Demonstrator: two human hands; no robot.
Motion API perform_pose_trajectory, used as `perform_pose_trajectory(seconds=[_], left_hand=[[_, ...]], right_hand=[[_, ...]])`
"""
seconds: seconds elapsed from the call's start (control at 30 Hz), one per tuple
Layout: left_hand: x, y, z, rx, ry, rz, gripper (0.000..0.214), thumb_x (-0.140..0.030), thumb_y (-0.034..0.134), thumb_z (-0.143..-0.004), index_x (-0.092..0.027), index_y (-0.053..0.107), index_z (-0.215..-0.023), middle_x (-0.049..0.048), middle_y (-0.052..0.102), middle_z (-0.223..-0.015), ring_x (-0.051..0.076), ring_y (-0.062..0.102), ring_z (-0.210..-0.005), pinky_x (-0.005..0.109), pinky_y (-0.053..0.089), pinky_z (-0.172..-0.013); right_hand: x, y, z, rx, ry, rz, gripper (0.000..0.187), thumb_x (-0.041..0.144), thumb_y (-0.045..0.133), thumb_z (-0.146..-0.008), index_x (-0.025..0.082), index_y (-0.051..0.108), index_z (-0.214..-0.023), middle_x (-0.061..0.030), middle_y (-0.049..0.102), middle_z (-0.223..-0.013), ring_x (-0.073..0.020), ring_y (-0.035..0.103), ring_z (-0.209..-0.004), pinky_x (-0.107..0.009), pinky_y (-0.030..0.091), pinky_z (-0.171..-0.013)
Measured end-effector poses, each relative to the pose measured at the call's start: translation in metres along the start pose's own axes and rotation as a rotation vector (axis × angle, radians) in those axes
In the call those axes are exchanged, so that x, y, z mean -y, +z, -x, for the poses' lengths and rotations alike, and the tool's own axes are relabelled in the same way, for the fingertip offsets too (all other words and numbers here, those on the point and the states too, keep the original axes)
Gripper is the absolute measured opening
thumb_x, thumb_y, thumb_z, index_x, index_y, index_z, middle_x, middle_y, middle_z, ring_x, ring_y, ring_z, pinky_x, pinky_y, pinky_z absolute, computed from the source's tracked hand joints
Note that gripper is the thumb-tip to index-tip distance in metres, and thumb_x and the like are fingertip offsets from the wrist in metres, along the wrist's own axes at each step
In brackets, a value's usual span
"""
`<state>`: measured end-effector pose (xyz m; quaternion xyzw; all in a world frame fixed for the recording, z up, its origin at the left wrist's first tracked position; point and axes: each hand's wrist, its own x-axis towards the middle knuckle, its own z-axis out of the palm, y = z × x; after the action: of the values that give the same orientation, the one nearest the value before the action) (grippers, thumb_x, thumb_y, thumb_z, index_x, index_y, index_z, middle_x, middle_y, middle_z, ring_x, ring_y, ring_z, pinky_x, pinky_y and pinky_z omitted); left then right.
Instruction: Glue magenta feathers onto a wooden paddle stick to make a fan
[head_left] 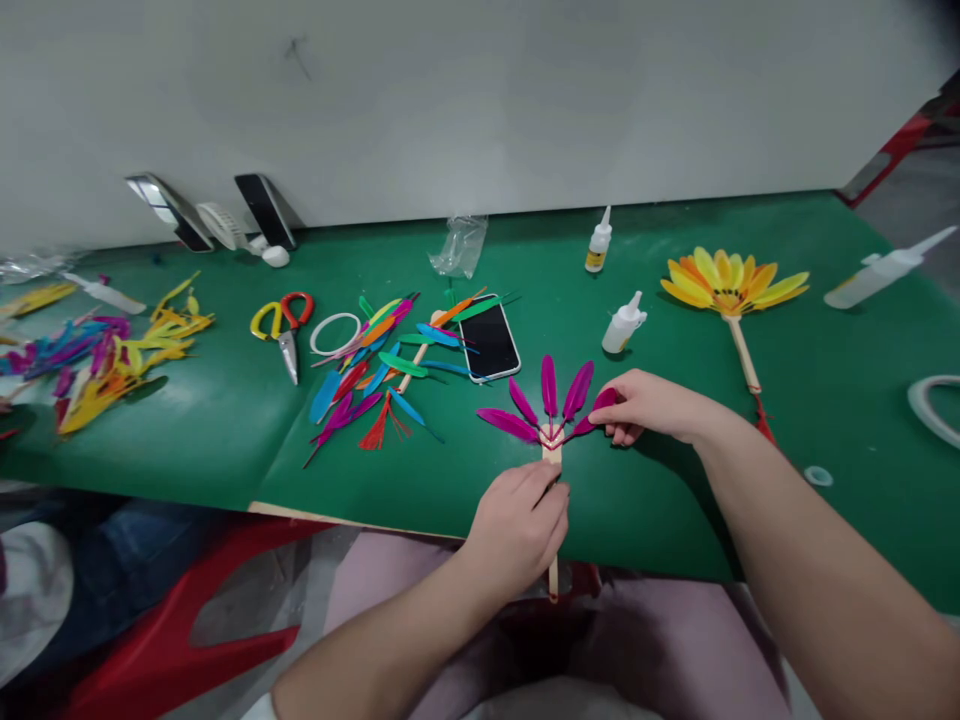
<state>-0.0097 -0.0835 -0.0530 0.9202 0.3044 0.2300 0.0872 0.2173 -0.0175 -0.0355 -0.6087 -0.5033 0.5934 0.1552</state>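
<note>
My left hand (523,525) is closed around the flat wooden handle (552,453) of a fan at the table's front edge. Several magenta feathers (549,388) spread out from the handle's top, where their quills meet. With its fingertips, my right hand (649,408) pinches the rightmost magenta feather (589,424), whose quill reaches to the handle top. Just left of the fan lie a phone (489,342) and a pile of loose coloured feathers (381,350) with another wooden handle (412,370) and a red tassel (381,425) among them.
Two glue bottles (598,245) (625,325) stand beyond my right hand. A yellow feather fan (731,285) and a larger bottle (885,272) are to the right. Scissors (287,328), a white ring (335,335) and more feathers (127,365) lie left. A person sits at the far left.
</note>
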Motion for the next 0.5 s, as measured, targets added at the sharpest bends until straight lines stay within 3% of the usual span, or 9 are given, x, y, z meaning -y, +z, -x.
perform_pose_trajectory(seconds=[0.5], left_hand=[[0.0005, -0.0003, -0.0001, -0.002, 0.003, -0.002, 0.020, -0.017, 0.046, -0.080, -0.014, 0.059, -0.096, 0.0082, 0.059, -0.103, 0.017, 0.052, -0.100, 0.030, 0.046, -0.085]], right_hand=[[-0.0005, 0.0077, -0.0020, -0.120, 0.027, -0.101, 0.026, 0.036, 0.068, -0.063, 0.014, 0.055, -0.064, -0.0024, 0.062, -0.055, -0.0088, 0.056, -0.043, -0.019, 0.049, -0.041]])
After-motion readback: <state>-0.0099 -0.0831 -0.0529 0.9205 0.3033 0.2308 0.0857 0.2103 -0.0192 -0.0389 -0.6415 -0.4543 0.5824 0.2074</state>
